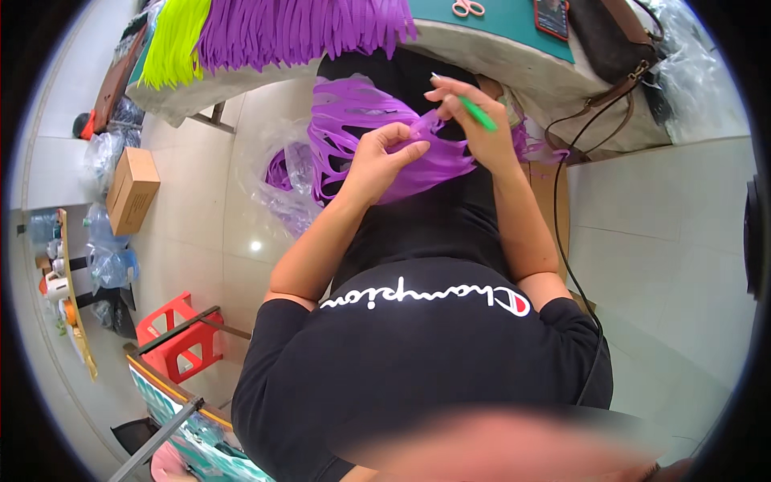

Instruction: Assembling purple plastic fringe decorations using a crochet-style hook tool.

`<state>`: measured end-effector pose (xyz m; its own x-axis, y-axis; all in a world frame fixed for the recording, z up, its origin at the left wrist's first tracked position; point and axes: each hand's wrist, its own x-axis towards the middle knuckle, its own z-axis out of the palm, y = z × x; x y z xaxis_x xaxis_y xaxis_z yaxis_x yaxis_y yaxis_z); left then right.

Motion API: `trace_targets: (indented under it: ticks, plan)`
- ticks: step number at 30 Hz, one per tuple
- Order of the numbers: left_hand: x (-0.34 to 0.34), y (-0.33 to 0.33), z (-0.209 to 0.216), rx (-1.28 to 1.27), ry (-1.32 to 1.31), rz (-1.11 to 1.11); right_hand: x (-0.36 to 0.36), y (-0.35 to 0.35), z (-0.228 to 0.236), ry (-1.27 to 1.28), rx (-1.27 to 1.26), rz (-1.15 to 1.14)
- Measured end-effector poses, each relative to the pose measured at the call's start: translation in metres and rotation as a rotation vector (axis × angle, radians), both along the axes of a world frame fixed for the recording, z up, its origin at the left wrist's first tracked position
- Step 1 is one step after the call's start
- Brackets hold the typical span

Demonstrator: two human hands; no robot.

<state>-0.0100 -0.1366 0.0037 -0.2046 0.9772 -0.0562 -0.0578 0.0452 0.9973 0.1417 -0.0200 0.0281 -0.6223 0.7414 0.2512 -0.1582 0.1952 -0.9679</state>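
A sheer purple sheet (353,108), slit into a net of connected strips, lies spread over my lap. My left hand (385,161) pinches its edge between thumb and fingers. To the right, my right hand (478,120) is closed around a slim tool with a green handle (479,113). A thin pale tip shows past the fingers, but the tool's exact kind cannot be made out. Part of the purple sheet is stretched between the two hands, just below the right fingers.
Ahead, a cloth-covered table bears purple strips (297,32), yellow-green strips (173,40), pink scissors (468,8), a phone (551,18) and a dark bag (614,40). Clear plastic with purple material (281,173) lies left. A cardboard box (133,191) and red stool (181,337) stand farther left.
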Motion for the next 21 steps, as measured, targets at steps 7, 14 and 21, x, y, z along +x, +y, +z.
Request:
trace_targets:
  ticks: [7,14,21]
  plan:
    - [-0.012,-0.011,0.005,-0.151,-0.356,-0.047,0.005,-0.005,-0.019,0.148,-0.291,0.215]
    - [-0.009,-0.014,0.003,-0.067,-0.243,-0.036,-0.002,-0.017,-0.016,-0.095,-0.149,0.186]
    - [-0.006,-0.012,-0.005,-0.050,-0.233,-0.042,-0.003,-0.021,-0.013,-0.121,-0.098,0.190]
